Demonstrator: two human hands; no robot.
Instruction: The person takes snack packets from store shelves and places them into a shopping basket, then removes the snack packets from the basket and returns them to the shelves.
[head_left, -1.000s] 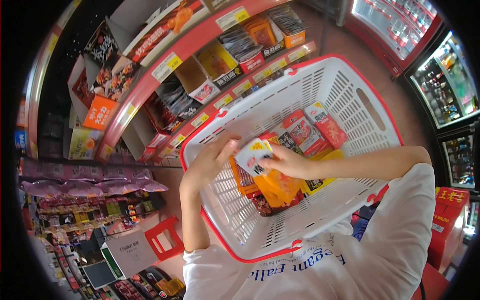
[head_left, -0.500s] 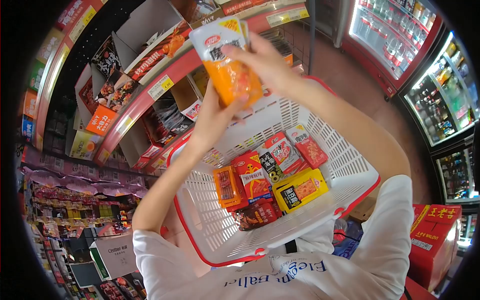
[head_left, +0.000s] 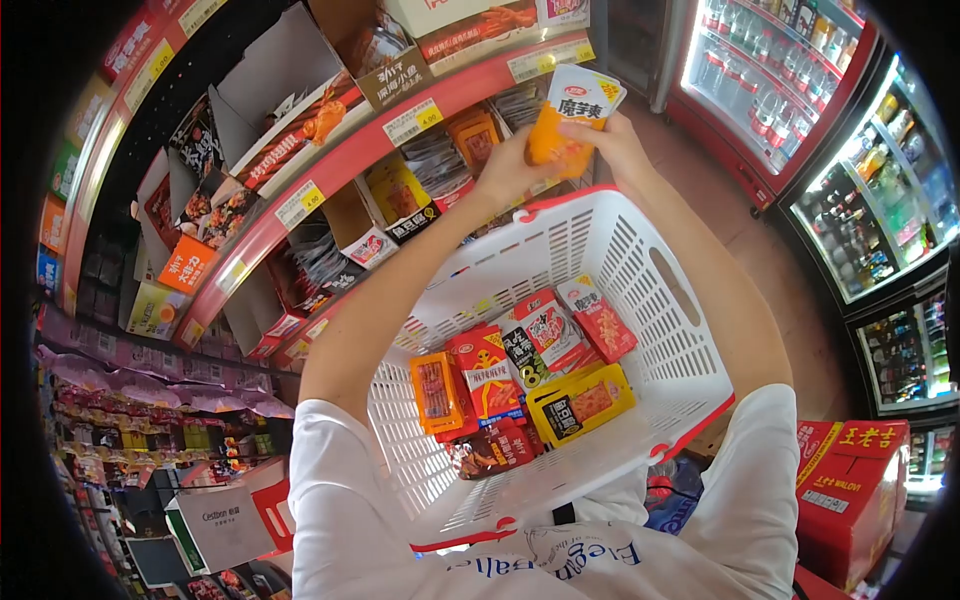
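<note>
An orange and white snack packet (head_left: 572,118) is held up over the far rim of the white basket, tilted slightly. My left hand (head_left: 512,170) grips its lower left side, and the fingertips are partly hidden behind it. On the packet's right side my right hand (head_left: 618,150) is closed, with the thumb across its front. Below both hands, the white plastic basket (head_left: 690,345) with a red rim holds several snack packets, among them a yellow packet (head_left: 582,403), an orange packet (head_left: 438,393) and a red-and-white packet (head_left: 600,318).
Shelves with a red price rail (head_left: 360,150) and open snack boxes curve along the left and front. Glass-door drink fridges (head_left: 770,80) stand at the right, beyond the tiled floor (head_left: 745,235). A red carton (head_left: 850,490) is at the lower right.
Both hands have moved right with the orange and white packet, which now stands more upright beside the shelf end. The view has shifted, showing more of the lower shelf.
</note>
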